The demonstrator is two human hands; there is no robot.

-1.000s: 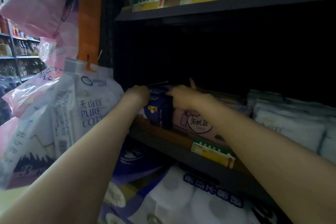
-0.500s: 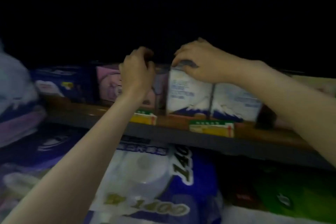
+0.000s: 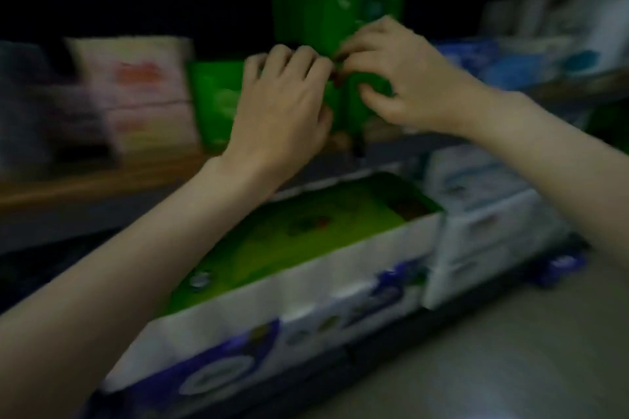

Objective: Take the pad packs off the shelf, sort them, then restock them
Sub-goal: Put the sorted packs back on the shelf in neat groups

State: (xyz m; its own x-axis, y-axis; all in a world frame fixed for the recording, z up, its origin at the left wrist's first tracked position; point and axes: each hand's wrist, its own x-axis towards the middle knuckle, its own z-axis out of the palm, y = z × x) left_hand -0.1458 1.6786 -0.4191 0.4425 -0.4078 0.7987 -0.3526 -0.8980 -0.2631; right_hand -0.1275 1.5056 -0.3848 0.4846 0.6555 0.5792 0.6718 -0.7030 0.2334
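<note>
Left hand [image 3: 282, 102] fingers curled, knuckles up, thumb side pressed against a green pack [image 3: 335, 102] standing on the shelf [image 3: 102, 180]; looks like a grip on the pack's left edge, but blur hides the fingertips. Right hand [image 3: 405, 78] fingers bent and pinching the top of the same green pack from the right, thumb tucked lower against its front. The two hands nearly touch over the pack's top edge.

Green pack stands upright near the shelf's front edge, about mid-shelf. A second green pack [image 3: 212, 102] stands just beside it to the left, partly behind the left hand. A taller green pack [image 3: 316, 10] stands behind both, toward the back of the shelf.

Further left on the shelf, a pale pink-printed pack [image 3: 136, 92], upright, blurred. Far right, blue and white packs [image 3: 531, 58] sit on the shelf's right end, print unreadable.

Below the shelf's front edge, a white and purple box [image 3: 306, 303] with a green top [image 3: 306, 235], lying flat under both forearms. Just beside it to the right, stacked white packs [image 3: 483, 214]. Grey floor [image 3: 510, 367] at the lower right.

Whole view motion-blurred and dim.
</note>
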